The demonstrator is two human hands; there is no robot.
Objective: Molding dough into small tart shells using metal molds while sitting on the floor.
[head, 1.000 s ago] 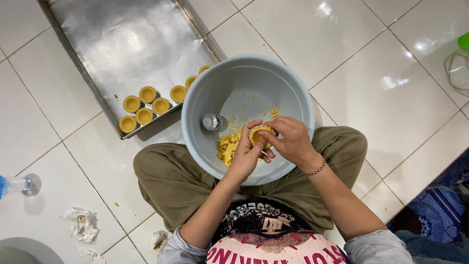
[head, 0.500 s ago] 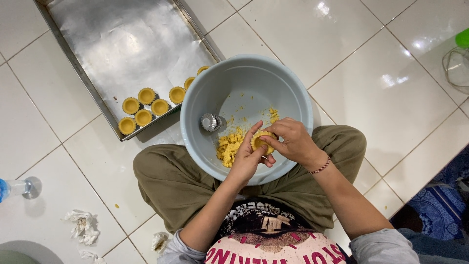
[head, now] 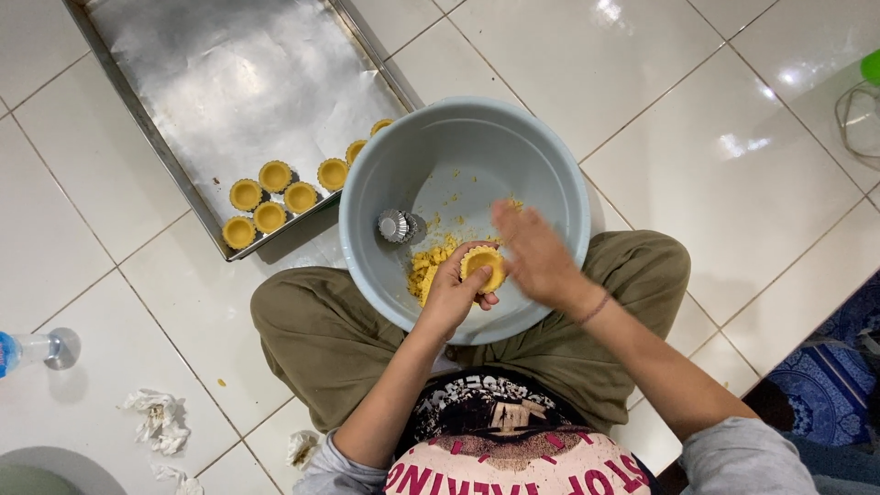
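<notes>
While cupped in the left hand (head: pixel 451 291), a dough-lined tart mould (head: pixel 482 266) sits over the grey basin (head: pixel 550 165).
Fingers curl around the mould; the right hand (head: pixel 533 258) hovers open and blurred beside it, holding nothing. Loose dough (head: pixel 423 268) and an empty mould (head: pixel 394 225) lie in the basin; a tray (head: pixel 165 147) with filled shells (head: pixel 270 197) adjoins its rim.

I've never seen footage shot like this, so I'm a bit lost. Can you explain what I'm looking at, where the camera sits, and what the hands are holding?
The camera sits on a person's head and looks straight down at their lap as they sit cross-legged on a white tiled floor. The left hand holds a small tart mould lined with yellow dough over a grey bowl. The right hand, blurred, hovers beside it with open fingers. In the bowl lie loose dough and an empty metal mould. A foil-lined tray holds more filled moulds.
</notes>
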